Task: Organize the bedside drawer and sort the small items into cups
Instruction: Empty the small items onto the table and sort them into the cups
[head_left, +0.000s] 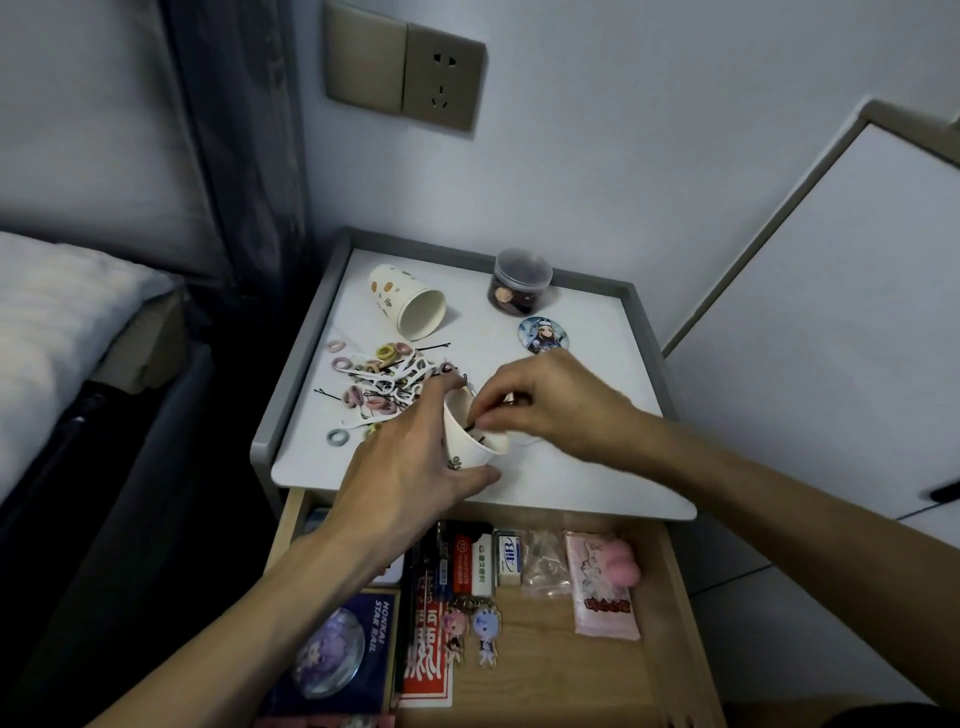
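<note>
Tilting in the left hand's (410, 462) grip, the leaf-printed paper cup (467, 452) is holding black hairpins (474, 427); the right hand (550, 400) is pinching one at its rim.

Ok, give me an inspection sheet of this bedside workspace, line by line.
Surface: white nightstand top with grey rim; open drawer below.
Job's things: held paper cup; second paper cup on its side; pile of hair ties and hairpins.
Clutter: lidded jar, round badge; erasers, keychains, pink packet in drawer.
Hands: left hand grips the held paper cup; right hand pinches a black hairpin at its mouth.
Cables: nothing seen.
Surroundings: wall socket, bed at left.
</note>
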